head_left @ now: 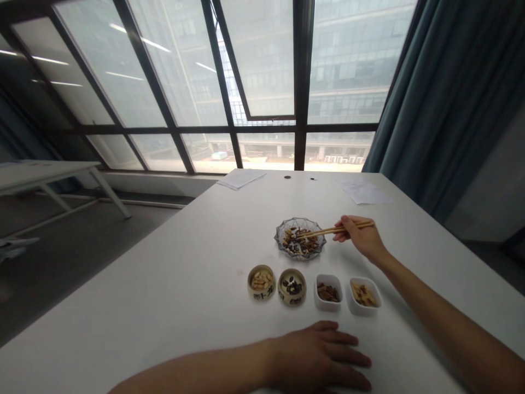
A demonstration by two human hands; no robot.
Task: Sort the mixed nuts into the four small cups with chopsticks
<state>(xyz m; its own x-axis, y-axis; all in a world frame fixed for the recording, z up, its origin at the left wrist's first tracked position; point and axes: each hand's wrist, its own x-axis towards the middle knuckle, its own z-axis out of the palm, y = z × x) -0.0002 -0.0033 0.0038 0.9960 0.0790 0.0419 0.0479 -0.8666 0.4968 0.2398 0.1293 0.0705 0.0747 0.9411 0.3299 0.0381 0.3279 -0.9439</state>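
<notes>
My right hand [361,236] is closed around a pair of wooden chopsticks [328,230]. Their tips reach into a scalloped glass bowl [279,247] that holds a mix of small brown, dark and pale pieces. Whether the tips grip a piece is too small to tell. My left hand [324,355] lies flat on the table, fingers spread. Just beyond it stand four small containers in a row: a round pot with peanuts [261,281], a round pot with dark seeds [292,285], a white dish with brown sticks [328,293] and a white dish with yellowish pieces [363,295].
The white table [184,284] stretches toward the windows. Papers [240,178] lie at its far left corner and another sheet [365,191] at the far right. A blue curtain [430,109] hangs on the right. A second table [45,172] stands to the left.
</notes>
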